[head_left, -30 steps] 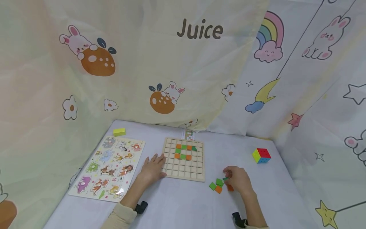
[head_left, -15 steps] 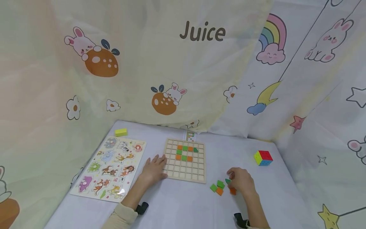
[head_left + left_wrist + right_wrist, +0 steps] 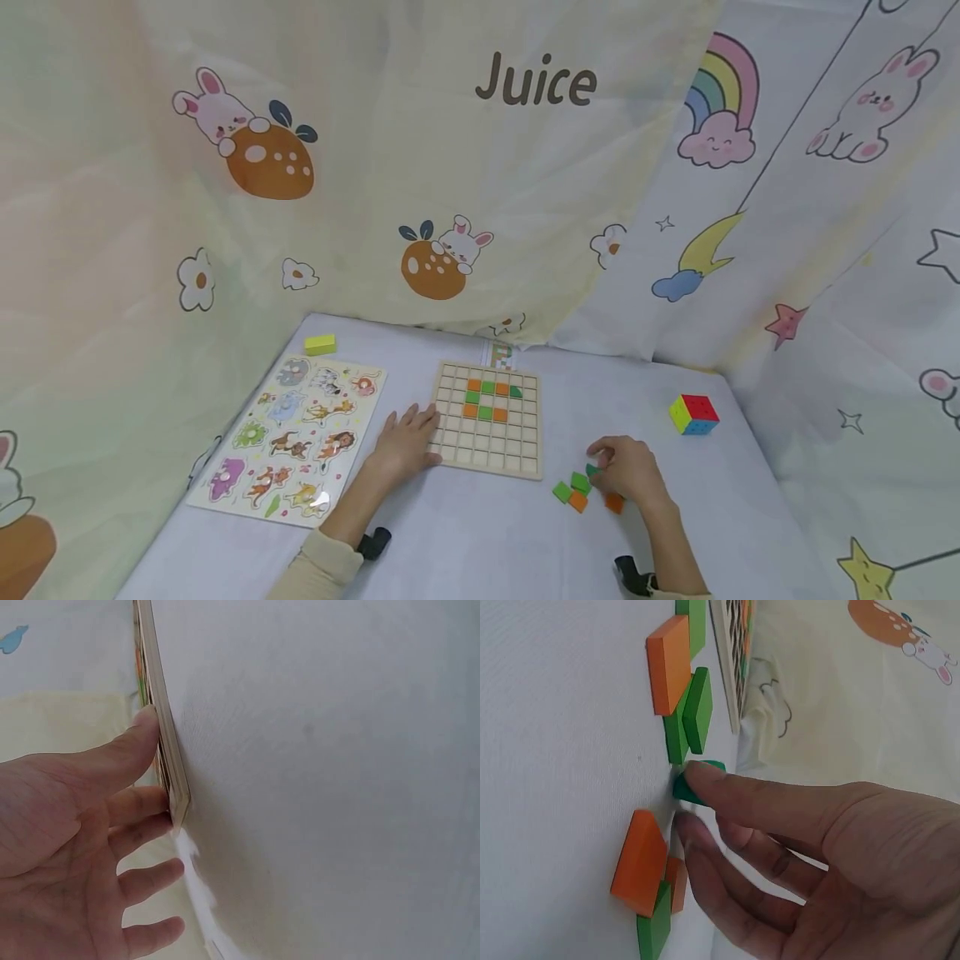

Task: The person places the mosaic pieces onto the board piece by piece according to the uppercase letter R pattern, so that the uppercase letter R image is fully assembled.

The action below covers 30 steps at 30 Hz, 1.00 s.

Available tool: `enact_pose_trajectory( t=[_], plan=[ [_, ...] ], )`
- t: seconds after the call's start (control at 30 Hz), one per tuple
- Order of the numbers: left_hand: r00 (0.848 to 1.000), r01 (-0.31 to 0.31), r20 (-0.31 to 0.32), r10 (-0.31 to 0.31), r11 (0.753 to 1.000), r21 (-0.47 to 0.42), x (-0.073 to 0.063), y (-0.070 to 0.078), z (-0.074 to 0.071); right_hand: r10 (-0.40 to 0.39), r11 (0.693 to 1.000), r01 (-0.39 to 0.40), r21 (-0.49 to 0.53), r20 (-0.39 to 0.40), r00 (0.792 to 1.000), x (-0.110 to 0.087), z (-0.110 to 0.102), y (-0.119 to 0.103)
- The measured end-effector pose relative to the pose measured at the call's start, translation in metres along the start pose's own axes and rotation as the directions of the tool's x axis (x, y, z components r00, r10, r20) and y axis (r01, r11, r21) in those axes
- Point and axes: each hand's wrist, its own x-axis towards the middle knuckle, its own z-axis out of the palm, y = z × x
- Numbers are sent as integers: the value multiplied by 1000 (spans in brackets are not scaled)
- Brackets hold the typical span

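A wooden grid board (image 3: 487,442) lies mid-table, with several orange and green square tiles and one dark green piece in its upper cells. My left hand (image 3: 405,442) rests against the board's left edge with fingers spread; the left wrist view shows the thumb (image 3: 139,742) and fingertips along that edge. To the right of the board, my right hand (image 3: 628,471) has curled fingers low over loose tiles. Its thumb and index finger pinch a dark green piece (image 3: 712,766), partly hidden by the thumb. Around it lie green tiles (image 3: 699,711) and orange tiles (image 3: 641,862).
An animal puzzle board (image 3: 292,442) lies on the left, a yellow block (image 3: 320,344) behind it. A small pattern card (image 3: 501,357) sits beyond the grid board. A coloured cube (image 3: 693,415) stands at the right. Printed curtains (image 3: 360,167) hang behind the table.
My right hand has shifted slightly left and away from me, with the dark green piece moving closer to the light green tiles. My left hand stays at the board's edge. The head view shifted slightly.
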Motion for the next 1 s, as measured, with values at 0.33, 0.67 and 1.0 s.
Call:
enact_pose_trajectory(
  t=[0.33,0.67,1.0],
  plan=[
    [1000,10,-2,-10,1000,-9,1,-1,2,-30,990,30,140,-6,1000,14,2,-11],
    [1000,9,-2,-9,1000,1,1,0,2,-113,967,125,221,-63,992,34,6,-33],
    [1000,10,8,-10,1000,-9,0,1,-2,-193,943,203,265,-61,979,60,16,-51]
  ],
)
